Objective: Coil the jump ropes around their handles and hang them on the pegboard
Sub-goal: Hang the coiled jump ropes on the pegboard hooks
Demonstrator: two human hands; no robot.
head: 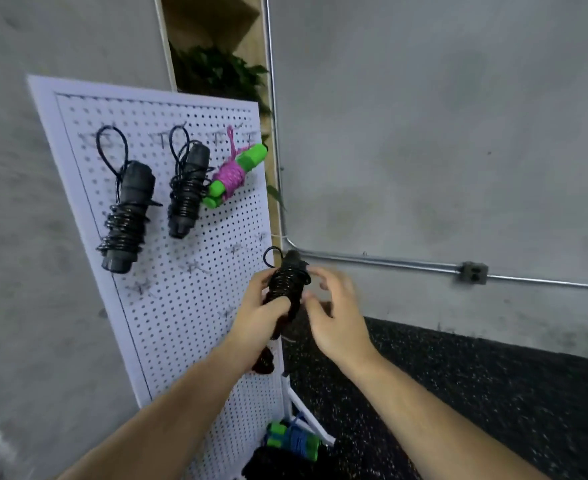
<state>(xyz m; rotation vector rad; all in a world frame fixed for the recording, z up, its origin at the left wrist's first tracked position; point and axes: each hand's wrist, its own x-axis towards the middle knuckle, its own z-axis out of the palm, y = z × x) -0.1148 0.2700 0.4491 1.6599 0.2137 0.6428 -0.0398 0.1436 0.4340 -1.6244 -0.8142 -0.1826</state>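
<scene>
Left hand [268, 308] grips coiled black jump rope [287, 280]; right hand [334, 317] relaxed, empty, at its three o'clock. Coiling seems done; hanging on pegboard [195, 258] next.

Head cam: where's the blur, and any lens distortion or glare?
Head view: right hand is motion-smeared; left hand, gripping the coiled black rope, is sharper. The wide-angle lens bows the conduit and tilts the pegboard. Light is flat, no glare.
</scene>
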